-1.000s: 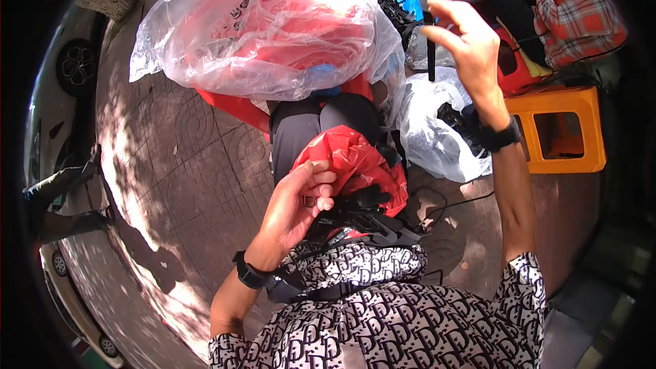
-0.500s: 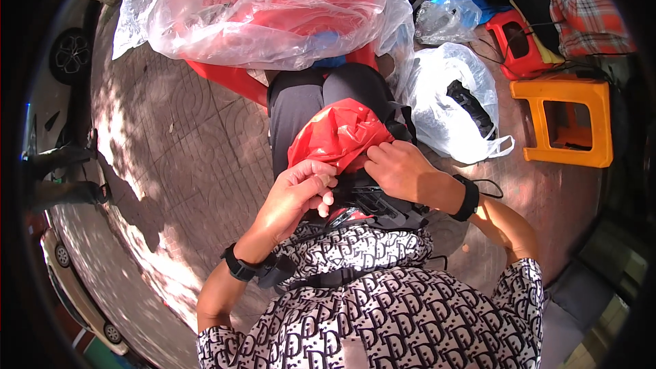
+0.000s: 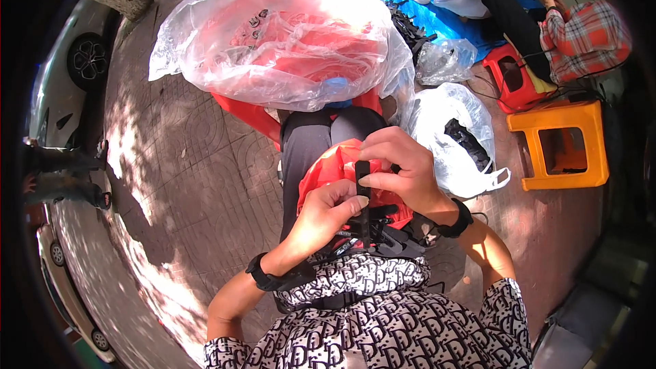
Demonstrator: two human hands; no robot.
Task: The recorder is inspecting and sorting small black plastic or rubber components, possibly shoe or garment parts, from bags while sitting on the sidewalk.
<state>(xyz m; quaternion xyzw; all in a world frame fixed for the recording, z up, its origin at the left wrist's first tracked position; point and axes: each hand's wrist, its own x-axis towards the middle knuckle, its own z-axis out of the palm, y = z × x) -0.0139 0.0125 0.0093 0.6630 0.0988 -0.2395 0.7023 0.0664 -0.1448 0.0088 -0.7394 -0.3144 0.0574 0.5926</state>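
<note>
A narrow black strip-like piece [image 3: 365, 193] stands upright over my lap, pinched by both hands; its exact kind is not clear. My left hand [image 3: 324, 210] grips its lower part between thumb and fingers. Higher up, the thumb and fingers of my right hand [image 3: 404, 164] close on it. Beneath and behind them a red plastic bag [image 3: 320, 167] lies across my thighs. Several loose black parts [image 3: 388, 238] are heaped at the near side of the bag, close to my waist, partly covered by my hands.
Ahead, a big clear plastic bag [image 3: 287, 89] of red material sits over something red. A white bag [image 3: 454, 164] with black items lies to the right, near an orange stool [image 3: 567, 183] and a red stool [image 3: 507, 92]. Another person [image 3: 581, 37] sits at the far right.
Both hands have come together on the black piece and raised it over the lap. The red bag now gapes wider, showing black parts. My view has tilted slightly upward.
</note>
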